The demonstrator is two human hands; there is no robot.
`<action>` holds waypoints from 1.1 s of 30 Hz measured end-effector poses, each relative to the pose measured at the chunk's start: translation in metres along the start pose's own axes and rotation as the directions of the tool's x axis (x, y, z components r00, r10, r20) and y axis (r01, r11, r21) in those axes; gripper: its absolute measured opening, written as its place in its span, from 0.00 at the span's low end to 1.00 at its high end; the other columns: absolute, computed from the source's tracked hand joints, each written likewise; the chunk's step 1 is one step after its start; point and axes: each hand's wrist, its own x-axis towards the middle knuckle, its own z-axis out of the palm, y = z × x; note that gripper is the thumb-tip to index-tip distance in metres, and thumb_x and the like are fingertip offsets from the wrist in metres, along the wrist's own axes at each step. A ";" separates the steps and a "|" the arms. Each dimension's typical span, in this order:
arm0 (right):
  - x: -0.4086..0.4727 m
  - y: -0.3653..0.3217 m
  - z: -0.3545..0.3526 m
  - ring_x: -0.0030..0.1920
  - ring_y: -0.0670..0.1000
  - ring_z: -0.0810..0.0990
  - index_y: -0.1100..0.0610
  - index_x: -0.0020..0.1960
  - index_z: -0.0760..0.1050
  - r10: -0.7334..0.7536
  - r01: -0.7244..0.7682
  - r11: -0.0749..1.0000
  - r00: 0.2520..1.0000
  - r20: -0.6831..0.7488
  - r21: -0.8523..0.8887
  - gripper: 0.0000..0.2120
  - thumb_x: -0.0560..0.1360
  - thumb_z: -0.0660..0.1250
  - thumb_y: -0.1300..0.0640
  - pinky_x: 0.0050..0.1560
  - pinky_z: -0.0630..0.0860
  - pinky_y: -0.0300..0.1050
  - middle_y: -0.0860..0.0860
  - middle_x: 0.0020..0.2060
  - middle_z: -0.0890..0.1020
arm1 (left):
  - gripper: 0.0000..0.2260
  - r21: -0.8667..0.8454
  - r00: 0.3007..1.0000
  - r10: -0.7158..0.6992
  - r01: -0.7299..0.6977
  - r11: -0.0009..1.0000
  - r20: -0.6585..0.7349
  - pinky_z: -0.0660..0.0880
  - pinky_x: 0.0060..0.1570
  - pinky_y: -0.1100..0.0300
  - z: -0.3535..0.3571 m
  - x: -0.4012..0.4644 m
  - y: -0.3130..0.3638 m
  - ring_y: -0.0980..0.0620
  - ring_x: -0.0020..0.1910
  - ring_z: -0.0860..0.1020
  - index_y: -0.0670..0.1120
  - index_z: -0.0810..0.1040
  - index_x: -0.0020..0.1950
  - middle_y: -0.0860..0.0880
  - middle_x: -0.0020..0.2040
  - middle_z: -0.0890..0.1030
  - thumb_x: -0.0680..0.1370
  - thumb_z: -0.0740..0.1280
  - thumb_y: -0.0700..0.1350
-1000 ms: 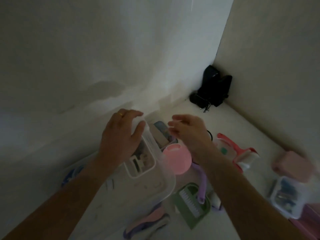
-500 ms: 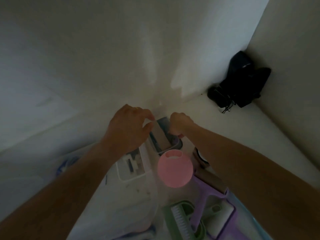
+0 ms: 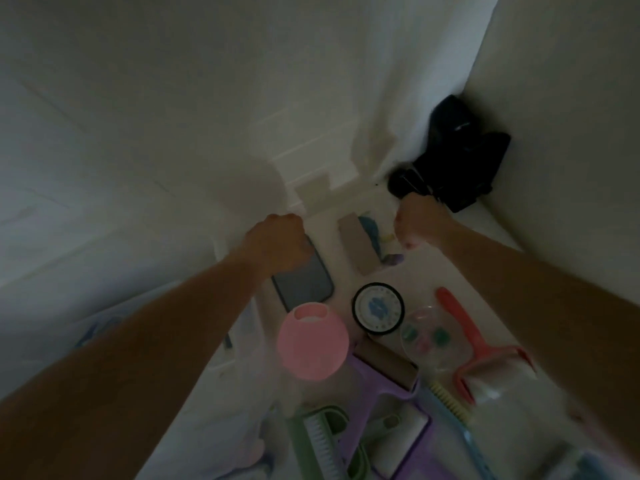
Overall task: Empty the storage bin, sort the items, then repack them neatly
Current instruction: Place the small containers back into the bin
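The light is dim. The clear storage bin shows only as a faint see-through shape raised against the white wall, between my hands. My left hand is curled at its left edge and my right hand is a fist at its right edge; both seem to grip the bin. Below them on the white floor lie a dark flat slab like a phone, a beige block, a black-rimmed round dial, a pink round shell, a clear ball and a red lint roller.
A purple dustpan and a green brush lie at the near edge. A black bag sits in the room corner at the right. White walls close in at the left and the right. Clear plastic stands under my left forearm.
My hands have spread apart and reached farther forward. The dark slab, the beige block and the round dial now lie uncovered on the floor. The view has tilted down.
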 end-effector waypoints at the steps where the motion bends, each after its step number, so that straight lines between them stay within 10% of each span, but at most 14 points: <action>1: 0.003 0.009 -0.002 0.37 0.55 0.79 0.62 0.34 0.73 0.016 -0.016 1.000 1.000 0.005 0.023 0.06 0.66 0.70 0.68 0.32 0.73 0.40 0.57 0.34 0.78 | 0.22 -0.018 0.999 -0.027 0.028 0.999 0.045 0.73 0.58 0.53 0.006 0.008 0.006 0.39 0.63 0.75 0.42 0.73 0.66 0.39 0.65 0.76 0.78 0.64 0.55; 12: 0.006 0.059 0.017 0.46 0.54 0.80 0.57 0.46 0.80 -0.017 0.077 0.962 0.975 -0.224 0.261 0.09 0.72 0.69 0.52 0.40 0.68 0.40 0.53 0.42 0.80 | 0.47 0.036 0.965 -0.252 0.250 0.968 0.070 0.60 0.72 0.49 0.082 0.048 0.025 0.41 0.75 0.62 0.39 0.46 0.80 0.42 0.79 0.56 0.75 0.54 0.72; 20: -0.028 0.042 0.019 0.44 0.48 0.82 0.54 0.48 0.82 -0.165 0.308 0.856 0.924 -0.345 0.414 0.05 0.74 0.69 0.59 0.41 0.74 0.35 0.49 0.45 0.85 | 0.52 -0.530 0.892 -0.440 0.426 0.733 0.109 0.70 0.65 0.42 0.068 0.035 0.037 0.33 0.68 0.64 0.49 0.54 0.73 0.39 0.70 0.58 0.59 0.76 0.68; 24: -0.047 0.014 0.008 0.42 0.47 0.81 0.51 0.45 0.81 -0.097 0.188 0.568 0.982 -0.162 0.801 0.02 0.75 0.70 0.54 0.40 0.75 0.36 0.48 0.40 0.83 | 0.47 -0.903 0.914 -0.371 0.289 0.318 0.162 0.80 0.51 0.48 0.042 0.031 0.047 0.44 0.57 0.77 0.48 0.68 0.62 0.44 0.63 0.72 0.52 0.77 0.72; 27: -0.063 0.000 -0.008 0.46 0.46 0.83 0.47 0.59 0.78 -0.187 0.027 0.370 0.981 0.046 0.929 0.21 0.70 0.73 0.39 0.44 0.78 0.42 0.47 0.48 0.84 | 0.17 -0.986 0.985 -0.064 0.160 -0.037 0.162 0.81 0.43 0.55 0.009 0.012 0.068 0.46 0.46 0.81 0.48 0.79 0.53 0.45 0.49 0.80 0.72 0.73 0.57; 33: -0.069 0.002 -0.029 0.56 0.51 0.82 0.45 0.67 0.72 -0.178 0.016 0.356 0.983 0.051 0.934 0.35 0.63 0.79 0.40 0.52 0.81 0.48 0.49 0.61 0.79 | 0.09 -0.914 0.972 0.227 0.140 -0.380 0.055 0.79 0.44 0.53 -0.011 -0.004 0.099 0.45 0.43 0.81 0.42 0.80 0.50 0.42 0.46 0.79 0.77 0.64 0.46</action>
